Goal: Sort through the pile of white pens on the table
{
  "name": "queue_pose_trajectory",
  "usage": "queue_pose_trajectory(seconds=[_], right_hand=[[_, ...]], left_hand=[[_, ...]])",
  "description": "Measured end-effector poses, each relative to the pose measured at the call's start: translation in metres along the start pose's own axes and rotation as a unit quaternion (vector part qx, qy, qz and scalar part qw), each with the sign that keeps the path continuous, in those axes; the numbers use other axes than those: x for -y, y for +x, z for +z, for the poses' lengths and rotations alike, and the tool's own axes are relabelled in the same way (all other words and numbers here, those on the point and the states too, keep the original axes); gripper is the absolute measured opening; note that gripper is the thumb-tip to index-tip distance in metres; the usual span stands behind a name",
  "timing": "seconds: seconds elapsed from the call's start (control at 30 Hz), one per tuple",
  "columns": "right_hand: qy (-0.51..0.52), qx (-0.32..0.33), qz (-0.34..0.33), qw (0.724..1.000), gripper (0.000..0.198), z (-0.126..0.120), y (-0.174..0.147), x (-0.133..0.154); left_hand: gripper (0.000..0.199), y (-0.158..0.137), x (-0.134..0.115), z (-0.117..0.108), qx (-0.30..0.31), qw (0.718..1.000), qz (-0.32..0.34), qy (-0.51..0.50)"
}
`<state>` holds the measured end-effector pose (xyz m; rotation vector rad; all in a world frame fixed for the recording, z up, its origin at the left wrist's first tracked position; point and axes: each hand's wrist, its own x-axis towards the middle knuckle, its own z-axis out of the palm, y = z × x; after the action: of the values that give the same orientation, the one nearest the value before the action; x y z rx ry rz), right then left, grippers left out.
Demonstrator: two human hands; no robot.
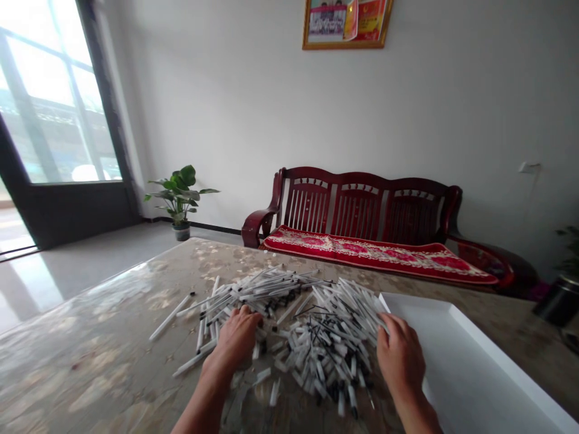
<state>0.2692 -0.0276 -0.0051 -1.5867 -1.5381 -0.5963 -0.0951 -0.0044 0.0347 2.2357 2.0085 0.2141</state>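
Note:
A loose heap of white pen barrels [266,283] lies on the table, with dark ends on many of them. Nearer to me is a pile of short translucent pen caps [312,361], with thin black pieces among them. My left hand [237,337] reaches into the heap's left side, its fingers curled down; whatever is in them is hidden. On the right, my right hand [401,352] has thumb and forefinger closed about the end of a white pen barrel [382,324], beside the shallow white tray [491,349].
The patterned tablecloth [113,343] covers the table. Beyond its far edge stands a dark red wooden bench [357,205] with a red runner [362,248]. A potted plant [181,196] is on the floor at left; a dark pot [557,299] stands at right.

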Motion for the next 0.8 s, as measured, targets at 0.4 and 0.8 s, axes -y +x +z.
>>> queue_pose_trajectory(seconds=[0.4,0.8], right_hand=[[0.101,0.014,-0.053,0.993,0.026,0.008,-0.008,0.026],[0.249,0.115,-0.006,0.962,0.027,0.012,-0.02,0.072]], left_hand=[[0.023,0.016,-0.021,0.012,-0.055,0.998,0.02,-0.036],[0.015,0.017,-0.081,0.033,-0.204,0.948,0.232,-0.073]])
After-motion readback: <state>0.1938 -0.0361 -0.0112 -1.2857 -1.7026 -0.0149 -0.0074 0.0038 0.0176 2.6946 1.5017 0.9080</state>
